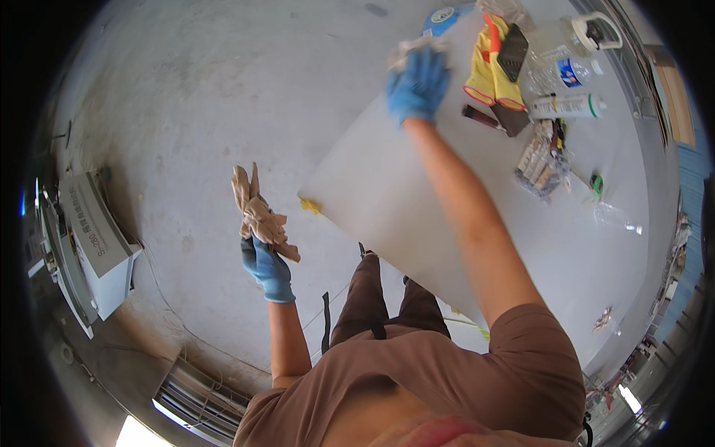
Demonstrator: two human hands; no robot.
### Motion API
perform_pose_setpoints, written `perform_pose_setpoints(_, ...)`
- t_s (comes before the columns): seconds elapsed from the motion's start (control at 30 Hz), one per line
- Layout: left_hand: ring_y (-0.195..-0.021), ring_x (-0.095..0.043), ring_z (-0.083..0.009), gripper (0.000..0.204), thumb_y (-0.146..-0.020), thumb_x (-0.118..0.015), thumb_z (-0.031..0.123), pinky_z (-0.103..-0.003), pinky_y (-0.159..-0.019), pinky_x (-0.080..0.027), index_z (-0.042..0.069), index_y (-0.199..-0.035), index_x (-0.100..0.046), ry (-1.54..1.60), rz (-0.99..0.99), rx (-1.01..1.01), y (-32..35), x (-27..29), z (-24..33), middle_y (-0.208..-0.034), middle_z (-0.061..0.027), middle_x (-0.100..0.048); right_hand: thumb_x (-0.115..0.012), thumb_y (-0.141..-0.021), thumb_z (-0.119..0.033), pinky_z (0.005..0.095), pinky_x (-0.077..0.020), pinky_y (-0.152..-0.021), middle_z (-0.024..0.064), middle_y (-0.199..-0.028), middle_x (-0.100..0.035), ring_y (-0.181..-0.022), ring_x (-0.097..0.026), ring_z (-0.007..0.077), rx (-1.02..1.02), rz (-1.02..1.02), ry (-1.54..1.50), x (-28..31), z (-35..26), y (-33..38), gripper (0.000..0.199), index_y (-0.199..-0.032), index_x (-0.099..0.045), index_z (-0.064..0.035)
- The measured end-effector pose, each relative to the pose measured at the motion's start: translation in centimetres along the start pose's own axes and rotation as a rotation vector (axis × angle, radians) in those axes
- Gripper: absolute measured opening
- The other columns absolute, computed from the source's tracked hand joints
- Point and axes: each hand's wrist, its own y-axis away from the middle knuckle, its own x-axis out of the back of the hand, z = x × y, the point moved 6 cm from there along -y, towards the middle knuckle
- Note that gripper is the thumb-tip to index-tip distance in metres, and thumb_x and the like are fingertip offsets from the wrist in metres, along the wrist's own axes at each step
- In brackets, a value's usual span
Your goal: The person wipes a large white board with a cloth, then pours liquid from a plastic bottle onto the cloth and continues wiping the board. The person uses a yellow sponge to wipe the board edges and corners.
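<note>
My left hand (267,270), in a blue glove, is raised to the left of the white table and closed round a crumpled beige cloth (262,220). Strips of this cloth stick up and out to the side. My right hand (418,86), also in a blue glove, reaches across to the table's far left edge. Under its fingers is a pale, bunched rag (402,54), partly hidden by the hand and slightly blurred. Right of that hand lie yellow-and-orange work gloves (484,71) with a black, flat tool (513,52) on them.
On the white table (387,194) lie clear bottles (562,74), a white tube (570,106), a plastic bag of small pieces (540,164) and a green-ended tool (596,185). Yellow material (310,206) covers the near-left corner. A white-grey machine (97,231) stands at far left.
</note>
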Motion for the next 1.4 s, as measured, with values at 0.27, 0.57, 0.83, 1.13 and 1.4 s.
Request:
perform_pose_setpoints(0.27,-0.093,-0.070,-0.0163,0.032,-0.107,-0.064,0.024,-0.033,-0.082,-0.058,-0.001,-0.128,-0.065,-0.034,-0.121,-0.118,-0.9,-6.2,4.4,-0.111,-0.0086,-0.073,-0.072,-0.089,-0.022,0.0632,-0.0281,-0.123,0.0205,-0.161,-0.044,-0.152,-0.038,0.0450,0.257,-0.471,-0.349,12.5,-15.7,17.5,0.053,-0.138,-0.058,-0.0063)
perform_pose_setpoints(0.57,-0.096,-0.066,-0.0121,0.028,-0.105,-0.066,0.020,-0.030,-0.089,-0.055,-0.004,-0.119,-0.069,-0.258,-0.230,-0.278,0.0,-14.9,2.6,-0.107,-0.0056,-0.074,-0.074,-0.086,-0.029,0.0607,-0.0252,-0.127,0.0202,-0.163,-0.042,-0.151,-0.037,0.0433,0.199,-0.435,-0.207,24.9,-1.6,22.4,0.058,-0.139,-0.060,-0.0108)
perform_pose_setpoints(0.83,-0.100,-0.066,-0.0128,0.030,-0.105,-0.066,0.018,-0.031,-0.093,-0.055,-0.005,-0.123,-0.070,-0.397,-0.345,-0.389,0.9,-18.2,1.1,-0.114,-0.0064,-0.075,-0.072,-0.087,-0.026,0.0596,-0.0305,-0.123,0.0198,-0.161,-0.045,-0.151,-0.038,0.0439,0.047,-0.246,-0.086,16.7,5.4,12.5,0.054,-0.136,-0.058,-0.0086)
perform_pose_setpoints(1.13,-0.096,-0.071,-0.0172,0.029,-0.103,-0.066,0.014,-0.034,-0.088,-0.058,-0.005,-0.123,-0.071,-0.689,-0.350,-0.646,2.4,-19.1,3.2,-0.113,-0.0107,-0.077,-0.070,-0.090,-0.023,0.0571,-0.0380,-0.117,0.0196,-0.152,-0.051,-0.143,-0.047,0.0426,-0.395,-0.286,0.159,37.8,13.6,32.6,0.049,-0.136,-0.058,-0.0092)
perform_pose_setpoints(1.4,-0.100,-0.076,-0.0303,0.030,-0.101,-0.068,0.017,-0.041,-0.088,-0.059,-0.003,-0.122,-0.073,-0.854,-0.349,-0.708,1.3,-20.6,5.6,-0.114,-0.0201,-0.078,-0.053,-0.105,-0.026,0.0492,-0.0400,-0.118,0.0208,-0.156,-0.051,-0.143,-0.048,0.0413,-1.246,0.009,0.856,60.2,23.0,54.3,0.052,-0.151,-0.050,-0.0025)
